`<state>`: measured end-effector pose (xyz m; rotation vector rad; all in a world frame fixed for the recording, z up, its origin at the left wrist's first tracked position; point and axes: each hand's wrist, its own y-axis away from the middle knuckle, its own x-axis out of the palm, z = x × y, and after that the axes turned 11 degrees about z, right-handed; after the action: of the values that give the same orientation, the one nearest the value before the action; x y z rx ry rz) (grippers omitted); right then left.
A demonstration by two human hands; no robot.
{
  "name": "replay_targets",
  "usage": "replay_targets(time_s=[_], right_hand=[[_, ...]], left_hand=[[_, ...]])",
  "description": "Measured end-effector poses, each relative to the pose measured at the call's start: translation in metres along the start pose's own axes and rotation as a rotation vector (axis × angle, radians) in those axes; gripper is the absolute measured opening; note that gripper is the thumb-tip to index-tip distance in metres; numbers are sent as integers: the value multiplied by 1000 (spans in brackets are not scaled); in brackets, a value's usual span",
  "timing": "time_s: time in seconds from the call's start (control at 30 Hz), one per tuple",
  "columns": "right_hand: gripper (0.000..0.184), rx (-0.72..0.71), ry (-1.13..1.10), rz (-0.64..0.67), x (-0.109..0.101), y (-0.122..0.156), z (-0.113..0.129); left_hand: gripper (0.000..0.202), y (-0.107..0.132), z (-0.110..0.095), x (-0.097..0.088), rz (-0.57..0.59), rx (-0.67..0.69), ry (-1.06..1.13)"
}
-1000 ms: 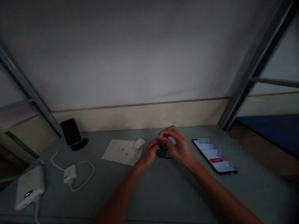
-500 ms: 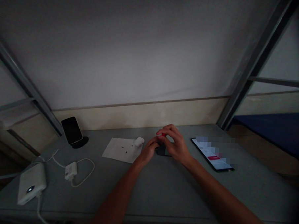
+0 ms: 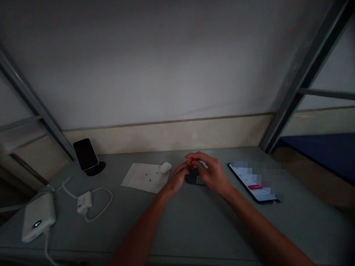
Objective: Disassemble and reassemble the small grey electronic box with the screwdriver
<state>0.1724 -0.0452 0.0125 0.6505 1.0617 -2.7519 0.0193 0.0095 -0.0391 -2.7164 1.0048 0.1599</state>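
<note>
A dark device [image 3: 192, 179] lies right of the white paper [image 3: 140, 177], partly covered by the hands. The right hand [image 3: 213, 173] pinches a red object [image 3: 193, 162], apparently a handle, lower end obscured. The left hand [image 3: 176, 179], nearer the paper, is curled; its hold cannot be determined.

The head camera looks forward and down across the desk [image 3: 191, 223].
</note>
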Motion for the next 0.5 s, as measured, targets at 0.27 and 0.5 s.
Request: replay_targets(time_s=[0.27,0.5], right_hand=[[25,-29,145,-84,-7,-5,-10],[39,-95,140,2,-3,0,-4]], left_hand=[[16,0,5,-1,59,28,60],[13,0,-1,0,30,50,-18]])
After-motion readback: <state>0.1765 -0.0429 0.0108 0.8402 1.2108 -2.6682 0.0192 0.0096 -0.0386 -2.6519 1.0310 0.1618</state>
